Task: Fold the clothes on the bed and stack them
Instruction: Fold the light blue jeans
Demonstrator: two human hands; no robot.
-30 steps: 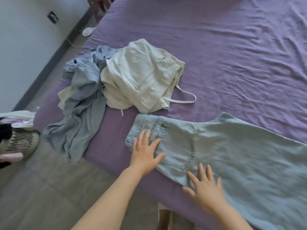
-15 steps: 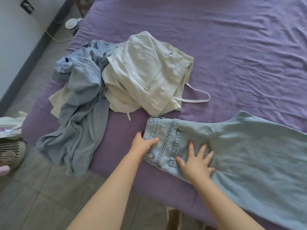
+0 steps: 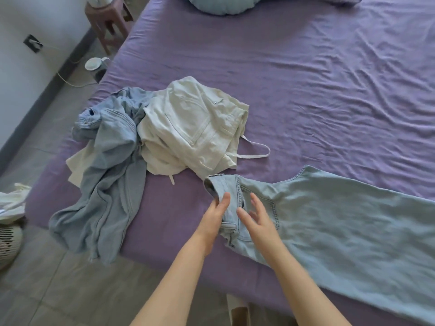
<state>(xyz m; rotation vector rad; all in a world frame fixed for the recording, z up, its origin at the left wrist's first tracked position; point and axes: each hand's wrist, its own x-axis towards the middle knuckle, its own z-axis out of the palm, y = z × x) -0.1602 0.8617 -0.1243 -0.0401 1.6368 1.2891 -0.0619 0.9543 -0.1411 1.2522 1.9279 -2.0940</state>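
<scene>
Light blue jeans [image 3: 329, 222] lie flat on the purple bed [image 3: 306, 90], waist toward me at the left and legs running off to the right. My left hand [image 3: 215, 216] pinches the waistband, thumb on top, and the band's far corner stands lifted off the sheet. My right hand [image 3: 257, 220] hovers with fingers spread over the back pocket, slightly blurred. A crumpled cream garment [image 3: 193, 128] with a loose strap lies just beyond the waist. Left of it, a rumpled grey-blue garment [image 3: 106, 184] hangs over the bed's edge.
A pale blue pillow [image 3: 221, 4] sits at the head of the bed. On the floor at left are a wooden stool [image 3: 110, 24], a white device [image 3: 94, 63] with a cord, and a laundry basket [image 3: 9, 238] holding clothes.
My left hand went from lying flat on the jeans' waist to pinching the waistband's edge, lifting it. My right hand slid left from the leg to the pocket.
</scene>
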